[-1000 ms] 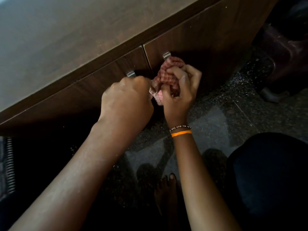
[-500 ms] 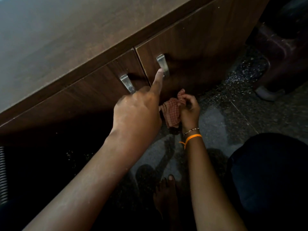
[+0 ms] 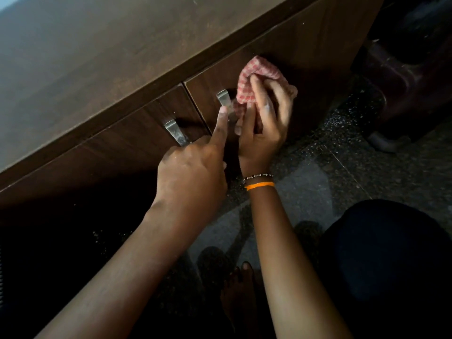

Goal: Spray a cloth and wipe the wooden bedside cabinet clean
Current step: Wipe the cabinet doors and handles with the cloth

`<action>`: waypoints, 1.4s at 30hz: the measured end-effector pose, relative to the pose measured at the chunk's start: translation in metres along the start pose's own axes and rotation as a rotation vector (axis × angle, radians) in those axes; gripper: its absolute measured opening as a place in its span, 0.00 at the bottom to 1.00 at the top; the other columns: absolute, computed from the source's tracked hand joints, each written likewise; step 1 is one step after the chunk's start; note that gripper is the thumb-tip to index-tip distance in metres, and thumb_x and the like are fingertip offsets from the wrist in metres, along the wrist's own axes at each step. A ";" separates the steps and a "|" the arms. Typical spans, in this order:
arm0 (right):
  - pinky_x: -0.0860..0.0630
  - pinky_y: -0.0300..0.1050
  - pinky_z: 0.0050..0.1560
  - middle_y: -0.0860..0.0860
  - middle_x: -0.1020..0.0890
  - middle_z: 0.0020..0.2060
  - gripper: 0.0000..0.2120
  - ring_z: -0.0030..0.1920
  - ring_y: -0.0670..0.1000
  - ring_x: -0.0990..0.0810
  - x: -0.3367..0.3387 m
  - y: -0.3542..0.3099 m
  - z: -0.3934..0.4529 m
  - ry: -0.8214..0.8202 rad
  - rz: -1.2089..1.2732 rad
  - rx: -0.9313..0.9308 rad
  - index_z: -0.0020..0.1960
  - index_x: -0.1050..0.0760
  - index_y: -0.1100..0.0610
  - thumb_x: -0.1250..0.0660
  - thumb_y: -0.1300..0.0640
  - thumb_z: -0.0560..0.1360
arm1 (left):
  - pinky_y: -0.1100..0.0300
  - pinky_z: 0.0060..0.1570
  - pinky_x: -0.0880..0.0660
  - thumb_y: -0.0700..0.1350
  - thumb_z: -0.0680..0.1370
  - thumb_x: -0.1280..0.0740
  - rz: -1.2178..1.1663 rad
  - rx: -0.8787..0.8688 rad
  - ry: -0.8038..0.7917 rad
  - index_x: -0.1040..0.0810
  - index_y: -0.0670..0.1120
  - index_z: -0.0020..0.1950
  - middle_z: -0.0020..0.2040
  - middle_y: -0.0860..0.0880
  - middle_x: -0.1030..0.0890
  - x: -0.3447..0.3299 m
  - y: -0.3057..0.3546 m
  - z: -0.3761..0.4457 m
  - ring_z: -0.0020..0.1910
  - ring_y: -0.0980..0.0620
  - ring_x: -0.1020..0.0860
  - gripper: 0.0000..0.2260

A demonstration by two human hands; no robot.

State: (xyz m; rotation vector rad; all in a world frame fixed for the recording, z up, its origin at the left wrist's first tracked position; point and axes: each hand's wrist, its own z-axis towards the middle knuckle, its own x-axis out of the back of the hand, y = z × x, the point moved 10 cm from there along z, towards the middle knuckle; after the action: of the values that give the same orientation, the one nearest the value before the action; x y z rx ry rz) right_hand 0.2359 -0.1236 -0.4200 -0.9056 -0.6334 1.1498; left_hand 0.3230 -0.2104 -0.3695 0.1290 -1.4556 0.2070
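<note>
The wooden bedside cabinet [image 3: 102, 69] fills the upper left, seen from above, with two doors and a metal handle on each. My right hand [image 3: 264, 123] is shut on a bunched red checked cloth [image 3: 254, 77], pressing it against the right door beside the right handle [image 3: 225, 101]. My left hand [image 3: 193, 170] is mostly curled, its index finger stretched out and touching the lower part of that right handle. The left handle [image 3: 175, 132] is partly hidden behind my left knuckles. No spray bottle is in view.
A dark speckled stone floor [image 3: 342, 172] lies below the cabinet. A dark maroon plastic piece of furniture [image 3: 401, 77] stands at the upper right. My bare foot [image 3: 241, 285] and dark-clothed knee [image 3: 381, 260] are at the bottom.
My right hand has lifted the cloth from low near the floor up onto the right door beside the handle. My left index finger stays on the right handle.
</note>
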 end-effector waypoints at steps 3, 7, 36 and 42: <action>0.37 0.34 0.66 0.64 0.25 0.57 0.16 0.59 0.51 0.28 0.007 0.038 -0.003 0.101 -0.001 -0.145 0.61 0.25 0.67 0.35 0.70 0.73 | 0.58 0.38 0.37 0.48 0.77 0.39 0.024 0.024 -0.027 0.58 0.54 0.76 0.52 0.50 0.21 -0.002 -0.002 0.002 0.49 0.45 0.21 0.34; 0.37 0.33 0.65 0.66 0.30 0.61 0.19 0.61 0.53 0.30 0.006 0.110 -0.036 0.114 0.003 -0.489 0.65 0.29 0.69 0.39 0.65 0.74 | 0.58 0.34 0.36 0.47 0.76 0.36 0.075 0.043 -0.010 0.50 0.50 0.77 0.43 0.48 0.19 -0.001 -0.001 0.003 0.40 0.45 0.21 0.34; 0.52 0.59 0.75 0.63 0.47 0.75 0.28 0.76 0.60 0.50 -0.020 0.018 0.042 -0.142 -0.174 -0.068 0.75 0.50 0.63 0.51 0.51 0.78 | 0.57 0.38 0.35 0.59 0.78 0.45 0.129 -0.028 -0.235 0.50 0.43 0.76 0.53 0.42 0.21 -0.006 0.023 0.028 0.52 0.42 0.22 0.33; 0.61 0.45 0.75 0.59 0.53 0.76 0.31 0.76 0.54 0.56 -0.015 0.068 0.034 -0.095 -0.053 -0.321 0.76 0.55 0.62 0.54 0.47 0.77 | 0.56 0.39 0.34 0.59 0.78 0.46 0.140 0.000 -0.261 0.54 0.44 0.76 0.51 0.43 0.21 -0.013 0.019 0.021 0.51 0.42 0.22 0.33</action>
State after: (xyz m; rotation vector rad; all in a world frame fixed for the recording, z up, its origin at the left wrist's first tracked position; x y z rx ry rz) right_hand 0.1705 -0.1195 -0.4610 -1.1027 -0.9327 1.0644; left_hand 0.2974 -0.1967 -0.3804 0.0548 -1.7261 0.3137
